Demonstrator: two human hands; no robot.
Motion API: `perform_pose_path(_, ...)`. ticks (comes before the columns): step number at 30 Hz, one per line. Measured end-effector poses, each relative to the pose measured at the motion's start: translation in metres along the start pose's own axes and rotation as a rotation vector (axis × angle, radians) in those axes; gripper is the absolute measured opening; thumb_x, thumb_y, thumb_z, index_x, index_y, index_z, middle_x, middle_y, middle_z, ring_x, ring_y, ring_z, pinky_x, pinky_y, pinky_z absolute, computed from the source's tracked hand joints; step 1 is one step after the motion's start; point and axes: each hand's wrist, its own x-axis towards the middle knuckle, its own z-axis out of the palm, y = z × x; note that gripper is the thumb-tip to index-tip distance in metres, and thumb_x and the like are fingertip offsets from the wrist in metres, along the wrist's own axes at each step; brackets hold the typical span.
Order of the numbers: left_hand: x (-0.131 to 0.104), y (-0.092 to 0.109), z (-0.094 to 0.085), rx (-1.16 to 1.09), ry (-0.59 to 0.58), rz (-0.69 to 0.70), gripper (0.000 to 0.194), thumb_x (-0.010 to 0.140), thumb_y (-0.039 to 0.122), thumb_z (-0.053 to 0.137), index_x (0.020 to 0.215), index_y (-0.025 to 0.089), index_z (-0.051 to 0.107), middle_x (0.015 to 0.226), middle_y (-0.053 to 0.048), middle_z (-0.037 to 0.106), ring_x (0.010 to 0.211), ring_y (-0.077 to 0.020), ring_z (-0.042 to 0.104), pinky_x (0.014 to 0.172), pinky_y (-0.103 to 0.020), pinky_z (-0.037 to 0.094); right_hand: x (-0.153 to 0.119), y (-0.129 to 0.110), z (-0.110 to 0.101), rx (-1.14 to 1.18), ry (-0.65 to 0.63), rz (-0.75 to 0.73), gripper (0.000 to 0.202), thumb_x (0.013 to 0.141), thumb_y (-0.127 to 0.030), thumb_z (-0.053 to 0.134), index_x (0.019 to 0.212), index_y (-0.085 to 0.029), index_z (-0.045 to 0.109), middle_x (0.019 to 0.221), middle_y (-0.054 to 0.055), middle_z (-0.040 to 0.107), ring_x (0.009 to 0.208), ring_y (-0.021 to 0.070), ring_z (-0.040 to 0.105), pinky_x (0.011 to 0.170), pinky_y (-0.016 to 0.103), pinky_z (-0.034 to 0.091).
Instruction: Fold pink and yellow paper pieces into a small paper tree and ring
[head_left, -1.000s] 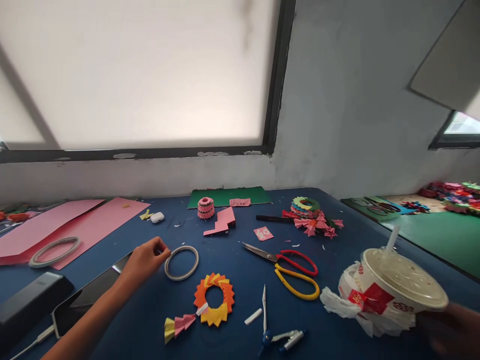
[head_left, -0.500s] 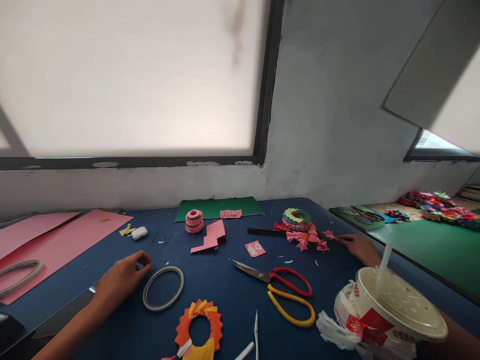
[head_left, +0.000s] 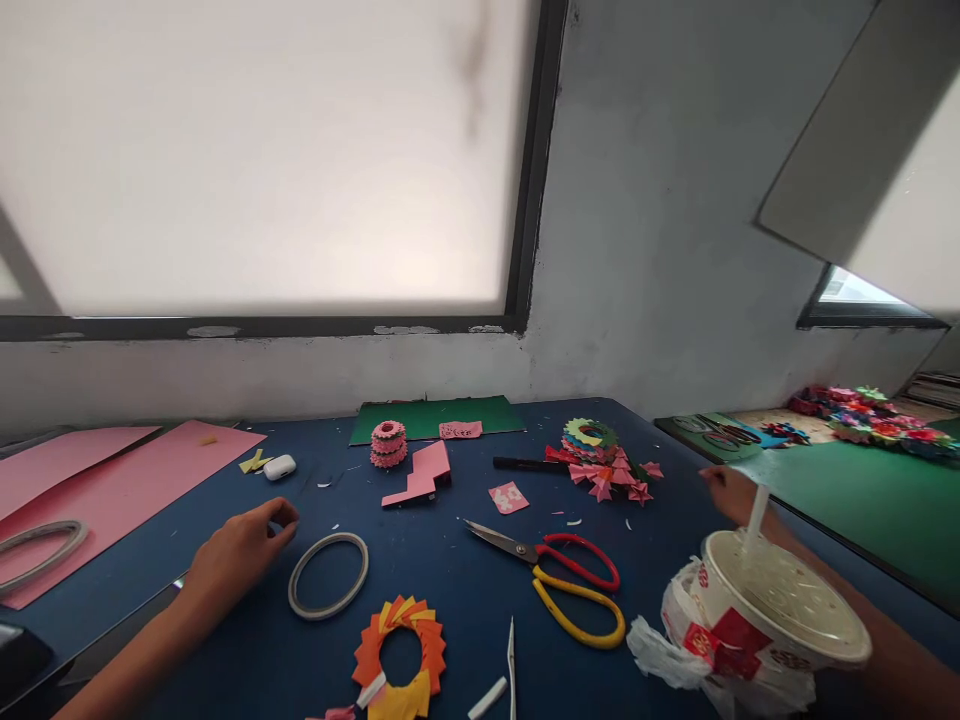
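Note:
My left hand (head_left: 244, 545) hovers over the left of the blue table, fingers loosely curled, with a gap between thumb and forefinger and nothing in it. Right of it lies a roll of narrow tape (head_left: 328, 577). My right hand (head_left: 731, 495) is at the right edge, partly hidden behind a lidded cup (head_left: 784, 605); its fingers are loosely bent and I see nothing in them. Left of this hand lie pink folded paper stars (head_left: 611, 475), apart from it, in front of a green and blue paper ring stack (head_left: 590, 438).
Red-and-yellow-handled scissors (head_left: 540, 560) lie open mid-table. An orange paper ring (head_left: 399, 655) and tweezers (head_left: 512, 665) lie in front. Behind are a pink ring stack (head_left: 388, 445) and a black pen (head_left: 529, 463). Pink sheets (head_left: 142, 470) are at left; a green board (head_left: 847, 490) is at right.
My right hand has drawn back to the right, away from the pink paper stars. My left hand has barely moved. The view has shifted slightly.

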Motion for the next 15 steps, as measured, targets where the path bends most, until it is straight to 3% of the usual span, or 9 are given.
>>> perform_pose_path(4,-0.003,-0.002,-0.007,0.010,-0.002,-0.020,0.025,0.085,0.035,0.046,0.094,0.020,0.064,0.096,-0.006,0.072,0.086,-0.0257,0.066,0.059,-0.026,0.042,-0.012,0.017,-0.050,0.054,0.043,0.223,0.021,0.094,-0.030,0.052,0.111,-0.018,0.059,0.110,0.006,0.061,0.093,0.0189,0.062,0.076,0.035,0.053)
perform_pose_path(8,-0.004,-0.004,-0.010,-0.005,0.001,-0.037,0.024,0.086,0.028,0.045,0.098,0.021,0.064,0.099,-0.003,0.072,0.091,-0.0251,0.065,0.065,-0.024,0.043,-0.040,-0.006,-0.105,0.150,0.278,0.237,0.021,0.096,-0.033,0.046,0.097,-0.016,0.059,0.096,0.006,0.061,0.080,0.0160,0.060,0.073,0.035,0.050)
perform_pose_path(11,-0.009,0.000,-0.009,-0.026,0.031,-0.014,0.027,0.084,0.021,0.044,0.104,0.018,0.062,0.112,-0.007,0.069,0.103,-0.0295,0.062,0.076,-0.030,0.046,-0.082,-0.054,-0.126,0.298,0.367,0.037,0.028,0.094,-0.044,0.040,0.088,-0.019,0.051,0.088,0.012,0.059,0.075,0.0212,0.056,0.071,0.039,0.046)
perform_pose_path(13,-0.018,0.010,-0.008,-0.062,0.041,0.050,0.030,0.085,0.023,0.044,0.109,0.017,0.060,0.119,-0.008,0.066,0.108,-0.0299,0.060,0.082,-0.033,0.046,-0.117,-0.096,-0.124,0.417,0.293,-0.180,0.027,0.091,-0.047,0.041,0.084,-0.023,0.049,0.084,0.008,0.058,0.077,0.0209,0.057,0.075,0.037,0.046)
perform_pose_path(15,-0.034,0.029,-0.008,-0.138,0.007,0.143,0.032,0.088,0.035,0.042,0.109,0.019,0.060,0.110,-0.006,0.069,0.100,-0.0257,0.063,0.080,-0.031,0.049,-0.149,-0.140,-0.111,0.522,0.133,-0.392,0.024,0.092,-0.040,0.040,0.076,-0.024,0.049,0.081,0.005,0.060,0.077,0.0192,0.059,0.071,0.032,0.048)
